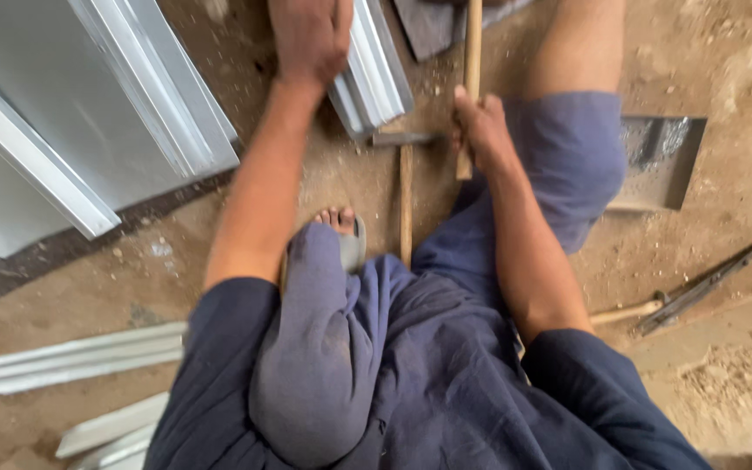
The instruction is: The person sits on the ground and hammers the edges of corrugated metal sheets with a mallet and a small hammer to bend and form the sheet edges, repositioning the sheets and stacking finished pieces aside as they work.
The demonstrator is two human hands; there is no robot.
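I squat over a dirt floor in dark blue clothes. My left hand [311, 36] presses down on a folded strip of grey sheet metal [374, 74] near the top middle. My right hand [480, 129] grips a wooden handle [472, 52] that runs up out of the frame; its head is hidden. A second hammer with a wooden handle [406, 204] lies on the ground between my hands, its metal head [400, 137] just below the strip. My toes [335, 218] show beside it.
Large folded sheet-metal panels [97, 113] lie at the upper left. Several narrow metal strips [71, 361] lie at the lower left. A flat metal plate [659, 161] sits at the right, and a long dark metal tool [707, 283] lies lower right.
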